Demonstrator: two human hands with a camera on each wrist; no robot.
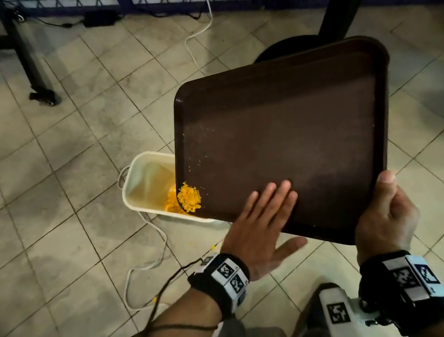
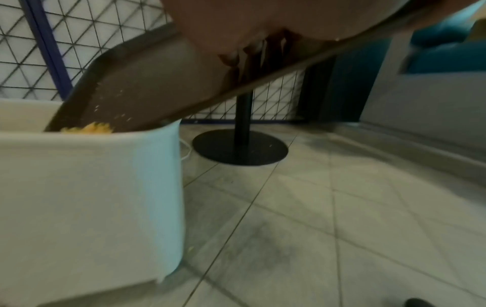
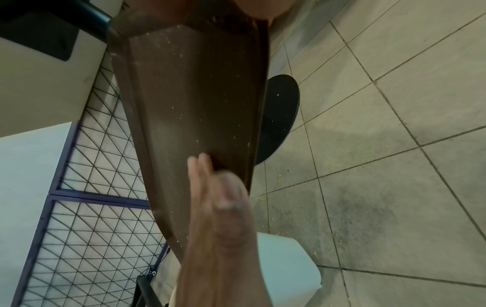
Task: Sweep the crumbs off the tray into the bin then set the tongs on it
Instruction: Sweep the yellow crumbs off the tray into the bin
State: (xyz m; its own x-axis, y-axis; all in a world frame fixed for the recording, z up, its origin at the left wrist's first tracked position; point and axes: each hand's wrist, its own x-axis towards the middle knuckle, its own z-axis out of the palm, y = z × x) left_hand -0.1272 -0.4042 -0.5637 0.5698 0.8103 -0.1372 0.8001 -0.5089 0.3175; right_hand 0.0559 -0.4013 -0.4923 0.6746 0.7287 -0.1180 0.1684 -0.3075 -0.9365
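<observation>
- Brown plastic tray [image 1: 291,133]: we hold it tilted above the tiled floor [image 1: 43,198], its low corner dipped into the bin.
- Crumbs [image 1: 189,197]: one yellow heap gathered in that low corner of the tray; a few stray specks cling to the tray face.
- Bin [image 1: 141,187]: white, open-topped, standing on the floor; more yellow crumbs lie inside it, under the tray corner.
- Our left hand [image 1: 257,230]: fingers straight and together, flat on the tray face near its lower edge, just beside the heap.
- Our right hand [image 1: 384,217]: clamped on the near corner of the tray, thumb on top.
- Tongs: we cannot see them in any view.
- White cable [image 1: 143,266]: looped on the floor beside the bin.
</observation>
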